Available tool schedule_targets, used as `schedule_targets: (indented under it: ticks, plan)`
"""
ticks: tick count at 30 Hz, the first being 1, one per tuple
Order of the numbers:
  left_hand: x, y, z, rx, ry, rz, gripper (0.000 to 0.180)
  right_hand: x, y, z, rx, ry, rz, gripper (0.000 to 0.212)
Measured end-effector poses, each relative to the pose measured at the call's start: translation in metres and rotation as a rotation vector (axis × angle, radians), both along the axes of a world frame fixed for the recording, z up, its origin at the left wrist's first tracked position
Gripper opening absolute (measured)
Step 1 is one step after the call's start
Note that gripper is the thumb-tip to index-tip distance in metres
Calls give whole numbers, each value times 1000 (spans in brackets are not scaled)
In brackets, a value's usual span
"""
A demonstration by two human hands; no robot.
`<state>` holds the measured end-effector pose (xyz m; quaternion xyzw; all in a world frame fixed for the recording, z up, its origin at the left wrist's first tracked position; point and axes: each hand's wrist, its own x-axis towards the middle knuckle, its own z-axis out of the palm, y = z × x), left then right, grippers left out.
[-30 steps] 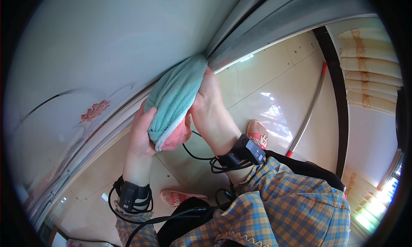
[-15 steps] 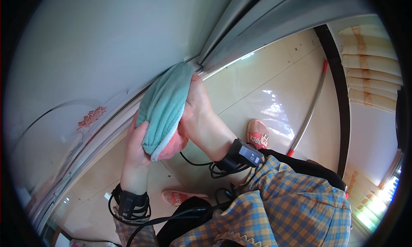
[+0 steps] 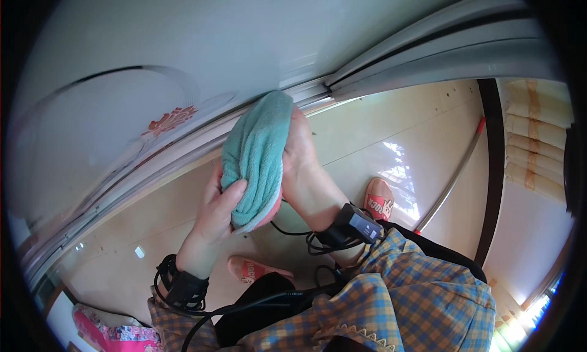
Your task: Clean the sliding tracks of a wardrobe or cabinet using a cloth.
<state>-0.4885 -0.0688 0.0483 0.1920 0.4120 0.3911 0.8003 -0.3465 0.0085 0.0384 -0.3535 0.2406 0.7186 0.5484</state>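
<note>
A teal towel cloth [image 3: 260, 150] with a pale edge and pink underside is bunched lengthwise between my two hands. My left hand [image 3: 215, 206] grips its lower near end, thumb lying over the teal side. Along the right side, my right hand [image 3: 298, 145] is pressed against the cloth, its fingers hidden behind it. The upper end of the cloth is next to the bottom edge of a glossy pale door panel [image 3: 202, 34]; I cannot tell whether they touch. A red flower design [image 3: 170, 119] decorates the panel to the left of the cloth.
Below runs a metal door track [image 3: 147, 174] over beige floor tiles. A thin pole with red ends [image 3: 455, 174] lies to the right, before a dark floor strip [image 3: 491, 168]. Pink slippers [image 3: 379, 199] are on my feet. Black cables [image 3: 269, 304] hang from my wrist devices. Pink floral fabric [image 3: 116, 332] is lower left.
My view has turned, so the door panel and its flower now show farther right. Both hands still hold the cloth, which looks slightly more upright and folded.
</note>
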Motion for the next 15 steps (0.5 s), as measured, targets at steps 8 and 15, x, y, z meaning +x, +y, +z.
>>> schedule_targets:
  ticks: [8,15]
  plan:
    - [27,9,5,42,18,-52,57,34,4,6,43,-180,76,40]
    - [-4,-22,6,73,148,56,57,-10,-3,-6,133,49,174,33]
